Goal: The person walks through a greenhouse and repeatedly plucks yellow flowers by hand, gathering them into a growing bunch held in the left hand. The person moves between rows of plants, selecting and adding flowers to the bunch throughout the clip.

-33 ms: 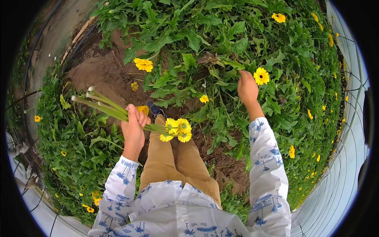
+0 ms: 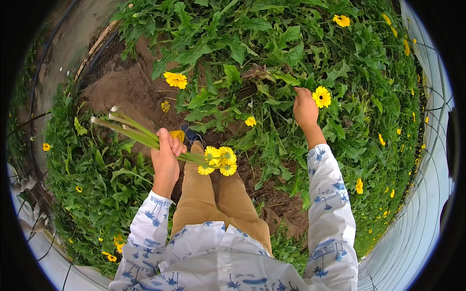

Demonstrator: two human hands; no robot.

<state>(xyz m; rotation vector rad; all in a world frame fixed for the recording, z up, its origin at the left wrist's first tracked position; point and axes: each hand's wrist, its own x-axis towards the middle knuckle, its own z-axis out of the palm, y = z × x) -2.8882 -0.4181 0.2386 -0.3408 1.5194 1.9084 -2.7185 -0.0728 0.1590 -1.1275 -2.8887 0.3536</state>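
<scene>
- Flowers everywhere: we look down on a bed of yellow blooms and broad green leaves [image 2: 233,48], with a strip of bare soil [image 2: 121,87] on the far left and our tan trousers [image 2: 213,199] near the bottom.
- Our left hand [image 2: 165,160] is closed in a fist around a bunch of cut flowers [image 2: 218,161]; the yellow heads point right over our knees, the pale green stems [image 2: 126,126] stick out to the far left.
- Our right hand [image 2: 305,107] reaches out into the leaves, fingers curled just beside a yellow flower [image 2: 321,96] on the plant; we cannot tell whether the fingers pinch its stem or only touch it.
- We judge these flowers light and fragile: the petals bruise easily and the long stems look firm but would snap if bent, so the place to hold is low on the stem, never at the head.
- White netting [image 2: 427,160] runs along the right edge of the bed.
</scene>
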